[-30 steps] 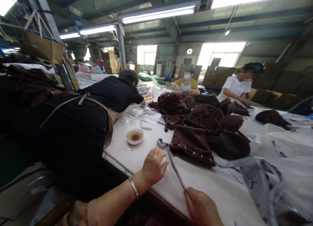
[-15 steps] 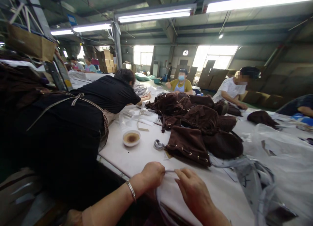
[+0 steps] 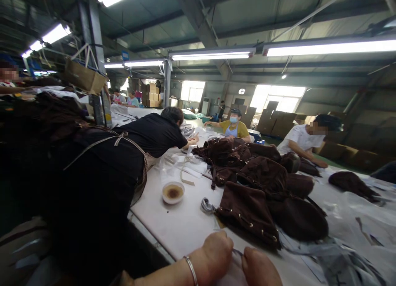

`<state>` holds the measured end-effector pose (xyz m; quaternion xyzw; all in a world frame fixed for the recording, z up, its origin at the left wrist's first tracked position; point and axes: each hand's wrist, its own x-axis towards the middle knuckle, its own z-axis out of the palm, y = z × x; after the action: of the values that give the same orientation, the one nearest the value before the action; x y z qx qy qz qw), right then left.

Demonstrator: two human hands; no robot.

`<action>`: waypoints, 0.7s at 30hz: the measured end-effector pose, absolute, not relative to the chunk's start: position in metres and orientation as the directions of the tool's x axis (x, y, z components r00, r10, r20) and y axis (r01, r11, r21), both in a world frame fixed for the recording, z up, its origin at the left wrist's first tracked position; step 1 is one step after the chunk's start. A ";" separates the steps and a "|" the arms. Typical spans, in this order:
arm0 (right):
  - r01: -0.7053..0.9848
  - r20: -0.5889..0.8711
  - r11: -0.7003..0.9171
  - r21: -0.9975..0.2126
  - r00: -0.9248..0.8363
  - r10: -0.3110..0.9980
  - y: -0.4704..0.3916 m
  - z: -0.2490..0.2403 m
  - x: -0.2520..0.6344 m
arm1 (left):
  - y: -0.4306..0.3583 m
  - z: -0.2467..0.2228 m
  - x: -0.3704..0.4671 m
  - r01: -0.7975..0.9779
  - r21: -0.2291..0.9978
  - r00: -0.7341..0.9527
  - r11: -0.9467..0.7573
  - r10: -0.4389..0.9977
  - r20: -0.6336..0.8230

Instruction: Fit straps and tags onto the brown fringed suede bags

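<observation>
Two bare hands meet at the near side of a white worktable (image 3: 173,228), a thin dark strip (image 3: 237,252) stretched across the narrow gap between them. The left hand (image 3: 218,253), a silver bracelet (image 3: 191,270) at its wrist, is curled tight on one end; the right hand (image 3: 260,267) is closed around the other — though the fingertips of both are hidden, so how the strip is pinched cannot be told. What shows of its long axis runs from fist to fist, dipping slightly toward the right, and that line between the two grips looks like the relation that matters most. Neither hand is clearly nearer the visible piece, which lies midway. Just beyond the grip rests a brown drawstring bag (image 3: 244,207), its row of metal eyelets slanting down toward the right hand, with more brown bags (image 3: 264,170) heaped farther off. A coiled grey band (image 3: 206,205) sits beyond the left hand — the nearer of the two to it — touching or almost touching the bag's corner. Farther out on the left hand's side stands a white bowl (image 3: 174,202) of brownish liquid.
</observation>
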<state>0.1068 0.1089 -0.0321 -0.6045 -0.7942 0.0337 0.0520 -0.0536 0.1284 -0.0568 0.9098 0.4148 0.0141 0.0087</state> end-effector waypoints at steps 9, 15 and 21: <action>0.859 0.057 0.180 -0.480 -0.175 0.983 0.101 -0.049 0.120 | 0.096 -0.040 -0.041 0.799 0.296 0.544 -0.524 0.839 0.016; 0.730 -0.087 0.186 -0.657 -0.318 0.944 0.097 -0.032 0.136 | 0.097 -0.024 -0.041 0.811 0.376 0.504 -0.448 0.861 -0.062; 0.843 0.000 0.427 -0.327 -0.452 0.892 0.093 -0.002 0.148 | 0.104 -0.023 -0.039 0.796 0.340 0.552 -0.501 0.831 -0.066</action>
<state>0.1480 0.0934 -0.0020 -0.5163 -0.8402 0.1414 0.0869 -0.0390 0.1039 -0.0226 0.8647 0.4704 0.0532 0.1677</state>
